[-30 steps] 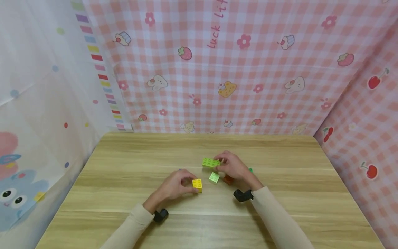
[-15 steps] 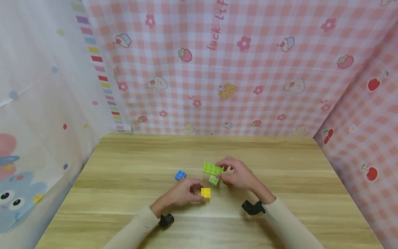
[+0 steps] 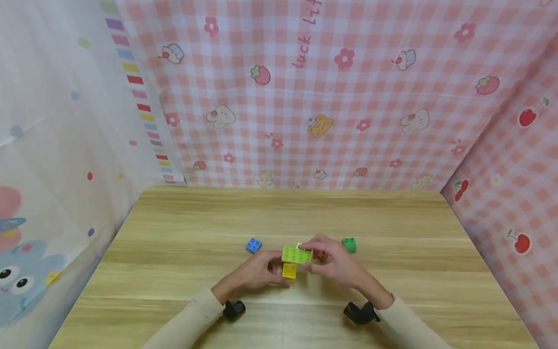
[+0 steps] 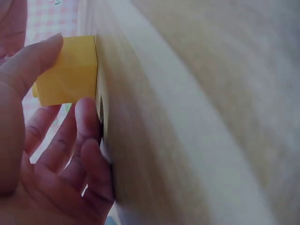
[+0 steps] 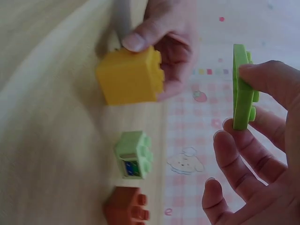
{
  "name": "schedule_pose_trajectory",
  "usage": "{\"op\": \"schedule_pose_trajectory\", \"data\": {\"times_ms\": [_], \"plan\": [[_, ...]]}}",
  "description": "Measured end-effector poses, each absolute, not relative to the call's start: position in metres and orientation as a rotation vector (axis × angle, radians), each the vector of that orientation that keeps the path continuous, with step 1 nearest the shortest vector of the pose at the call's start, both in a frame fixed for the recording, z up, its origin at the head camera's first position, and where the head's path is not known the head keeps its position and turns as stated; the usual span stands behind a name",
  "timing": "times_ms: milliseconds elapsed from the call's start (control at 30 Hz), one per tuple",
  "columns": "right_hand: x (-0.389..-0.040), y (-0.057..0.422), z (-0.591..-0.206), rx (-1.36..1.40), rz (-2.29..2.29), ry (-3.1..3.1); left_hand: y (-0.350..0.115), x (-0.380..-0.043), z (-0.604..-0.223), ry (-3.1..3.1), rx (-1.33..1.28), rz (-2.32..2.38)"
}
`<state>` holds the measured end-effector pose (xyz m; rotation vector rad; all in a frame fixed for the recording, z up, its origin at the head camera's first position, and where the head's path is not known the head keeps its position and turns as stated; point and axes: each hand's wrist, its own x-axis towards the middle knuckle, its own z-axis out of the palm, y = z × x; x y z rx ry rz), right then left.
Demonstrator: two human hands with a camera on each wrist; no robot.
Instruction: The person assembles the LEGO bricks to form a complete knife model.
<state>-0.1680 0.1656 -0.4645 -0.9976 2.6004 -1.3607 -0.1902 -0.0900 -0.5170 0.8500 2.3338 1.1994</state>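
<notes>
My left hand (image 3: 259,269) pinches a yellow toy building brick (image 3: 289,271) between thumb and fingers, low at the tabletop. In the left wrist view, the thumb presses one side of the yellow brick (image 4: 75,70) and fingertips touch the opposite side. With thumb and fingertips, my right hand (image 3: 337,264) holds a flat lime-green brick (image 3: 296,255) by its right end, studs up. From the right wrist view, this lime brick (image 5: 242,91) is raised off the table, apart from the yellow brick (image 5: 129,77). A pale green brick (image 5: 133,154) with a picture stands below, mostly hidden in the head view.
A blue brick (image 3: 253,245) lies left of the hands, and a green rounded brick (image 3: 349,245) lies to the right. An orange-brown brick (image 3: 322,255) is partly covered by the right hand. A checked curtain (image 3: 348,97) hangs behind the wooden table (image 3: 209,208).
My right hand has brought the lime brick toward me, just behind the yellow one. My left hand has shifted right and nearer with the yellow brick, uncovering the blue brick.
</notes>
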Motion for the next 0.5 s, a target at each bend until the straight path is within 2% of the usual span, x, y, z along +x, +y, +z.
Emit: {"op": "schedule_pose_trajectory", "data": {"times_ms": [500], "plan": [[-0.162,0.155,-0.483,-0.970,-1.235,2.640,-0.089,-0.187,-0.518,2.410,0.757,1.159]]}}
